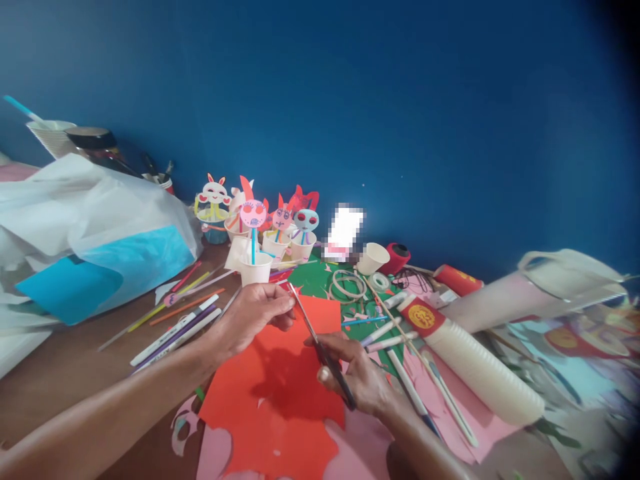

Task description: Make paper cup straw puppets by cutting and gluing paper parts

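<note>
My right hand [357, 373] holds a pair of scissors [320, 347], its dark handles in my fingers and its narrow blades pointing up and left. Close to the blade tips, my left hand [265, 307] is closed in a pinch. A speck of red shows by those fingertips, but I cannot make out what they hold. Beneath both hands lies a sheet of red paper [280, 373] with a curved, cut lower edge, over pink paper [360, 443]. A pink paper scrap with holes [185, 427] rests to the left.
Paper-faced figures [253, 215] stand in white cups [257, 270] at the back. Markers [175, 333] lie left, beside a plastic bag [100, 200]. On the right are a stack of paper cups [480, 367], tape rings [349, 285], green paper [315, 277] and a red spool [397, 257].
</note>
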Available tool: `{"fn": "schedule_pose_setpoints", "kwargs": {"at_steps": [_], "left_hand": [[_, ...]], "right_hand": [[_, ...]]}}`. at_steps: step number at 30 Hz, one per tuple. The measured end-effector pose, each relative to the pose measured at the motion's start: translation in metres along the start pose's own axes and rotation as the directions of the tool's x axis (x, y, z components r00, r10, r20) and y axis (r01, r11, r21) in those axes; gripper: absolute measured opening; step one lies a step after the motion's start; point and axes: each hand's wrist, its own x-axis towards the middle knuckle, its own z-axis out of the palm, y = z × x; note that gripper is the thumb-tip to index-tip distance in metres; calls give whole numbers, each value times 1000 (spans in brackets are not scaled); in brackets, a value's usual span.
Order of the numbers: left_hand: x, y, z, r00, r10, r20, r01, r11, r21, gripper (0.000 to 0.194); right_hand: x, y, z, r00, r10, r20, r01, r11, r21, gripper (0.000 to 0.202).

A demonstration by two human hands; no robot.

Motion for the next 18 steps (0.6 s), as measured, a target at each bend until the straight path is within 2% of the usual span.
{"fn": "schedule_pose_setpoints", "kwargs": {"at_steps": [8, 18], "left_hand": [[1, -1, -1, 1000, -17, 12, 17, 1000, -10, 20], [1, 0, 0, 998, -60, 6, 60, 998, -31, 17]], "right_hand": [[1, -1, 1, 1000, 27, 11, -28, 997, 74, 37], [-1, 4, 3, 1000, 19, -5, -19, 1000, 17, 36]]}}
